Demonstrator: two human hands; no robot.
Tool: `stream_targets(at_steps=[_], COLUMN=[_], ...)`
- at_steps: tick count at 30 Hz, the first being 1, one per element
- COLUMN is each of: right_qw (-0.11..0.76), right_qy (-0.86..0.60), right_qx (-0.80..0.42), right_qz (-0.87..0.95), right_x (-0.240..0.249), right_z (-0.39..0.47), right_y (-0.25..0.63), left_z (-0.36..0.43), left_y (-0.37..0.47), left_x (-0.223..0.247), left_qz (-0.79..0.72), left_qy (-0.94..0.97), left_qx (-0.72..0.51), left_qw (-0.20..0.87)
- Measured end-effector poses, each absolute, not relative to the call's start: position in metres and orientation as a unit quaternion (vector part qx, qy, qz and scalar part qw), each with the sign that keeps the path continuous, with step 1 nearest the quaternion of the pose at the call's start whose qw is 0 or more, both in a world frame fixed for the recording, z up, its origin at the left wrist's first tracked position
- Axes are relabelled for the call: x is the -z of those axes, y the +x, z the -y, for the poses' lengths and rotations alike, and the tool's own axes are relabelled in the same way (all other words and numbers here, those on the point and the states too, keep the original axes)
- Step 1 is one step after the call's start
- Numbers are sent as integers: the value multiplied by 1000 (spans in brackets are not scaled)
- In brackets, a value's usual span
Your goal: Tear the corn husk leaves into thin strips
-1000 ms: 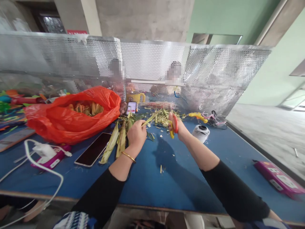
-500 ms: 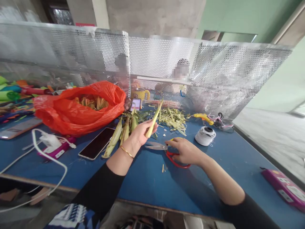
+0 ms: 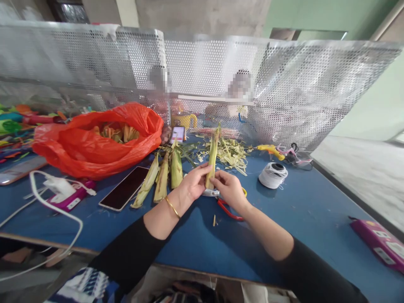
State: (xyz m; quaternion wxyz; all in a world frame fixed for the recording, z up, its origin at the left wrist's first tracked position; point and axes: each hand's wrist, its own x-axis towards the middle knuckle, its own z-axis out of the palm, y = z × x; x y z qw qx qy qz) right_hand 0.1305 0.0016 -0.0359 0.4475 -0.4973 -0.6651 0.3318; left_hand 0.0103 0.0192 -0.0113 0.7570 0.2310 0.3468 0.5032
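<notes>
Two hands: here they are, left hand and right hand together on one husk, the left closed around its lower part, the right pinching its base.
One held husk: upright-ish, tip pointing away, above the blue table.
One pair of scissors: down on the table, red and yellow handles, partly hidden beneath the right hand.
Three loose husks: side by side, left of the hands.
One shred heap: just beyond the held husk.
One white spool: right of the scissors.
One red bag: open, behind one black phone.
Two purple power strips: one each side.
</notes>
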Motion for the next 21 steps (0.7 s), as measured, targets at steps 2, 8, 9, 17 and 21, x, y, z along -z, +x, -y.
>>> stream_targets(at_steps=[2, 8, 9, 17, 21], right_qw=[454, 458, 452, 477, 519], right_qy=[-486, -524, -534, -525, -505], right_qx=[-375, -308, -278, -289, -417], right_qz=[645, 648, 658, 643, 550], right_x=[37, 33, 32, 28, 25], right_z=[-3, -1, 0, 0, -4], right_y=[137, 140, 139, 141, 141], left_z=[-19, -16, -15, -13, -16], left_y=[11, 13, 14, 16, 15], left_x=[13, 17, 18, 17, 14], left_qz=[-356, -375, -382, -433, -434], left_qy=[223, 284, 313, 371, 356], left_qx=[-498, -532, -535, -551, -555], left_qw=[758, 704, 686, 610, 613])
